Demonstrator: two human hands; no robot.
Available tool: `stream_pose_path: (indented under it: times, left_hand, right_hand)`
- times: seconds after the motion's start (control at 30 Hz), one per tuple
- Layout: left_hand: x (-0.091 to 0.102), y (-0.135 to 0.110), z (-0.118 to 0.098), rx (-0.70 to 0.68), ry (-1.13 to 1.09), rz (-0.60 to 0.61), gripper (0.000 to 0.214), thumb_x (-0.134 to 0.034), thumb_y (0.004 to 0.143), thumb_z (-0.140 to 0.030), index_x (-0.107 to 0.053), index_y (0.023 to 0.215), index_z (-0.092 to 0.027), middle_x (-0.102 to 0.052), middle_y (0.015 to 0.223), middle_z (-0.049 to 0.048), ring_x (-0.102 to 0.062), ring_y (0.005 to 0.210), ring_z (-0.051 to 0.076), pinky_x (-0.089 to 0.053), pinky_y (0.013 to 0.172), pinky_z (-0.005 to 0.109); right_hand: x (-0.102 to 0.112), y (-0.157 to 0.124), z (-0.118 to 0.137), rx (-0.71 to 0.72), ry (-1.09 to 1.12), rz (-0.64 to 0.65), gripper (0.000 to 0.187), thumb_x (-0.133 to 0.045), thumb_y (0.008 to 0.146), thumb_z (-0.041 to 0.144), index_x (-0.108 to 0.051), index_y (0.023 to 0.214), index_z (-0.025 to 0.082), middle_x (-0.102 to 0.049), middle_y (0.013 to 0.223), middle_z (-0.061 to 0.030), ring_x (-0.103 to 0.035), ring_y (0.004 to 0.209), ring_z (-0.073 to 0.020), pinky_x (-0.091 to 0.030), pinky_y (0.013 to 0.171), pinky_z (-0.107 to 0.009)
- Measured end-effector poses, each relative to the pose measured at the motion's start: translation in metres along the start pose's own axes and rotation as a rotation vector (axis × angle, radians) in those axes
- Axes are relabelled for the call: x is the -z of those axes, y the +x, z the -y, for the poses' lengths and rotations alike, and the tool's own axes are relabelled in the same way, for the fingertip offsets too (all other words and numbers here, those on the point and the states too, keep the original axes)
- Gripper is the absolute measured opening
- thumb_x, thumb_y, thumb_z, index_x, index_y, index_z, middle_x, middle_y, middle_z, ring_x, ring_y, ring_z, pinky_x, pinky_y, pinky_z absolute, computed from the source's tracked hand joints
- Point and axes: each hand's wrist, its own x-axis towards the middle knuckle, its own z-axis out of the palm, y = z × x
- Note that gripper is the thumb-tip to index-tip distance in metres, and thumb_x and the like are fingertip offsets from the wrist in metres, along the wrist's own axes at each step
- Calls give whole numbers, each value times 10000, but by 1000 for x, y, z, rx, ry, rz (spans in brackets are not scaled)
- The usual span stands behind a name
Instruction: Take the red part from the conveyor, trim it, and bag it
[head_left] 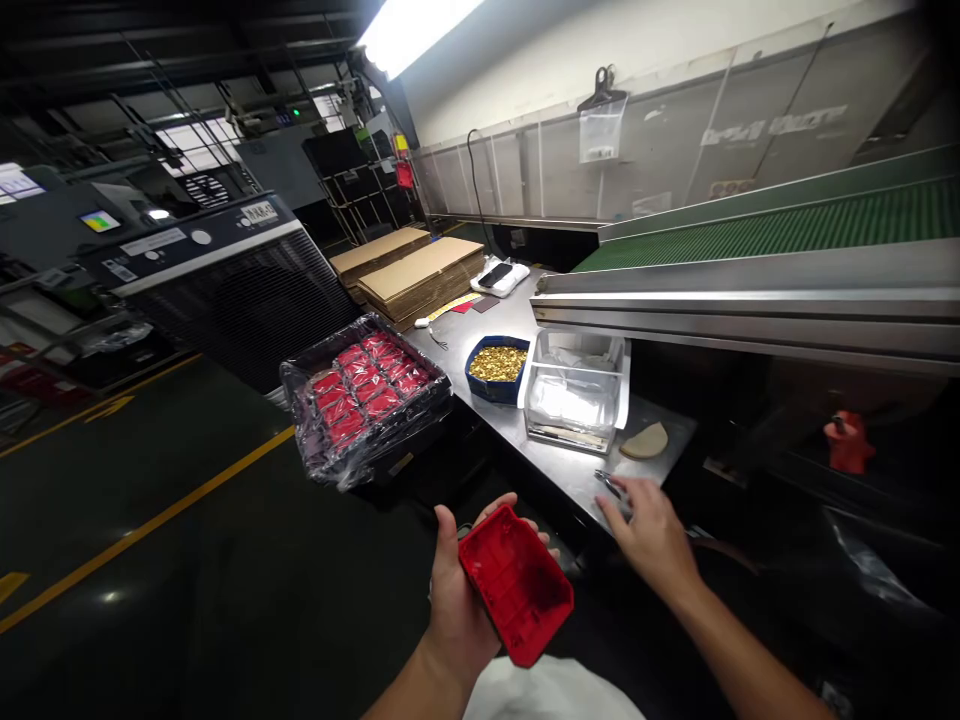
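Note:
My left hand (454, 590) grips a red plastic housing (517, 585), hollow side up, low in the middle of the view. My right hand (649, 525) reaches over the near end of the steel bench (559, 465), fingers spread, its fingertips at a small metal tool (609, 484) lying on the bench. Just beyond stand a clear plastic box (576, 390) and a blue tub of small brass parts (496, 368). A flat tan pad (645, 441) lies to the right of the tool.
A black tray of several red housings under plastic wrap (367, 400) sits left of the bench. Flat cardboard stacks (416, 275) lie farther back. A green conveyor (787, 235) runs along the right. A large dark machine (225, 270) stands on the left, with yellow floor lines.

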Motion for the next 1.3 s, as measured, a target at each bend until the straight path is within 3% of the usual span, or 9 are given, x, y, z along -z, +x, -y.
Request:
stream_pose_path:
  times: [0.1,0.2,0.27,0.37,0.47,0.6,0.7,0.93,1.3]
  left_hand:
    - [2,0,0,-15,-8,-32,735,-458,855,-754,-626,1225,-142,-726,1019,143,-681,1004,334,-483,1001,519]
    - [4,1,0,-34,0,-60,742,-470,849,-753,-620,1226,-132,-721,1009,151,-679,1003,337,-486,995,525]
    - [4,1,0,-51,34,-99,750,-470,848,-755,-612,1231,-126,-721,1000,160,-684,979,338,-507,954,510]
    - [2,0,0,-72,96,-170,756,-451,851,-761,-596,1241,-129,-722,988,163,-692,942,327,-538,867,464]
    - [-1,-2,1,-74,152,-206,758,-433,855,-765,-577,1260,-141,-719,1002,159,-689,953,321,-546,829,439]
    - [-4,-3,2,-102,192,-231,739,-426,869,-754,-580,1245,-137,-710,1000,143,-683,963,285,-531,853,389]
    - [-6,-4,2,-108,200,-211,745,-408,870,-763,-572,1241,-138,-705,989,135,-681,963,280,-518,861,378]
    - [-5,-9,2,-121,285,-173,769,-351,874,-780,-536,1263,-143,-688,1072,159,-673,962,319,-501,859,429]
    - [-4,-9,6,-138,353,-145,752,-322,900,-751,-545,1252,-125,-673,1005,134,-647,896,262,-492,841,396]
  right_hand:
    - [-11,28,-46,115,-352,-103,513,-480,914,522,-623,1242,155,-580,1162,-163,-524,1059,-341,-500,923,-493]
    - [-18,38,-67,186,-395,-80,433,-443,943,479,-671,1154,178,-606,1106,-139,-556,1035,-316,-520,887,-449]
    - [-16,40,-66,175,-347,-41,413,-444,943,472,-678,1109,175,-621,1063,-129,-589,1017,-302,-519,879,-437]
    - [-3,35,-37,76,-143,18,383,-521,894,508,-688,1004,182,-647,980,-98,-629,898,-265,-521,821,-417]
    - [21,14,20,5,147,75,389,-578,860,562,-671,1004,213,-664,869,-49,-612,737,-201,-511,688,-349]
    - [50,-28,102,152,389,357,310,-569,903,497,-646,1070,248,-681,807,-17,-596,668,-164,-471,584,-290]
    - [53,-46,133,207,407,544,254,-547,918,471,-648,1013,258,-657,738,0,-562,609,-149,-446,561,-291]
    - [38,-51,145,144,383,642,220,-519,927,435,-639,939,250,-638,714,12,-533,592,-140,-408,559,-290]
    - [33,-54,146,50,524,721,245,-514,945,421,-646,907,218,-672,757,3,-522,594,-119,-385,543,-268]
